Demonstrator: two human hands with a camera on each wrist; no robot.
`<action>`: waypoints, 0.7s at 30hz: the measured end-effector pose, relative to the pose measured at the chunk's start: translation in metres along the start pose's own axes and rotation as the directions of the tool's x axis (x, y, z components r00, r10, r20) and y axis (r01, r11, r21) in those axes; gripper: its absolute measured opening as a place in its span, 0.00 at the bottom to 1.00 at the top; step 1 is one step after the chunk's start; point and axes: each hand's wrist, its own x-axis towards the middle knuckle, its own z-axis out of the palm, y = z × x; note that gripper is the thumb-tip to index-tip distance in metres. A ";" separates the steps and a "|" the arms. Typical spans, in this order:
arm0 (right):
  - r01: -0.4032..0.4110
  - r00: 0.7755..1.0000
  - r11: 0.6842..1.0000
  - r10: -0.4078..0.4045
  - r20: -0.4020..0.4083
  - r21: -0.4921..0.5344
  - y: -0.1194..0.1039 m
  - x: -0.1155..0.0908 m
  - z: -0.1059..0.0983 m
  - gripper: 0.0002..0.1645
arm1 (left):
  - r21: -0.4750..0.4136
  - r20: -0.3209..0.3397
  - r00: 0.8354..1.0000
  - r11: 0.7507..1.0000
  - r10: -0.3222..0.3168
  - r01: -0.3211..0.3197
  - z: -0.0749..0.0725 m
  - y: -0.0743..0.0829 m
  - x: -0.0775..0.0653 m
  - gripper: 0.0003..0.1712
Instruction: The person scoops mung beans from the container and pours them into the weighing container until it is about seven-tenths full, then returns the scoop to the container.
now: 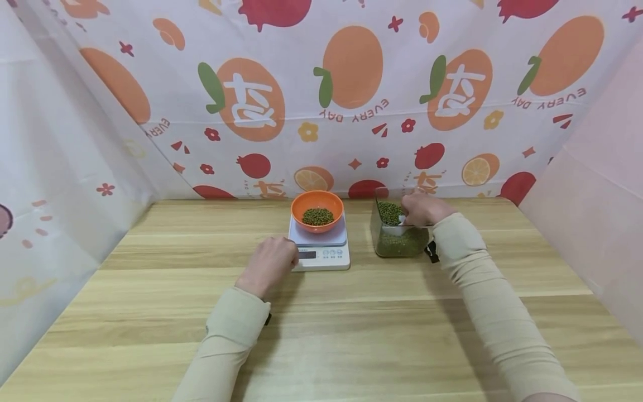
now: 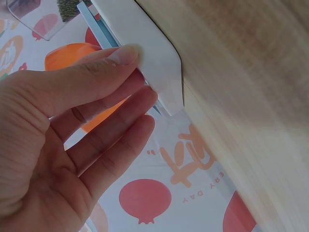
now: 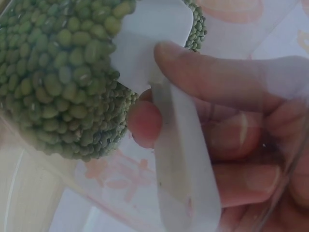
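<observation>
An orange bowl (image 1: 300, 207) with green mung beans (image 1: 317, 216) in it sits on a white kitchen scale (image 1: 321, 261). My left hand (image 1: 270, 262) holds the scale's front left corner, its thumb (image 2: 126, 54) against the white body. At the right stands a clear container (image 1: 380, 243), also holding mung beans (image 3: 63, 72). Inside it, my right hand (image 1: 424, 210) grips a white scoop (image 3: 186, 159) by the handle. The scoop's head lies against the beans and is partly covered by them. In the right wrist view the container's clear wall blurs the fingers.
A wooden table (image 1: 341, 329) carries the scale and the container side by side near its back edge. Behind it hangs a fruit-printed cloth (image 1: 301, 84), with pale cloth at both sides. A small black item (image 1: 431, 252) shows beneath the right wrist.
</observation>
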 end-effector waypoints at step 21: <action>0.000 0.999 1.000 0.001 -0.052 0.019 0.002 -0.006 -0.002 0.10 | 0.030 0.010 1.000 0.999 -0.014 0.013 0.003 0.000 0.000 0.22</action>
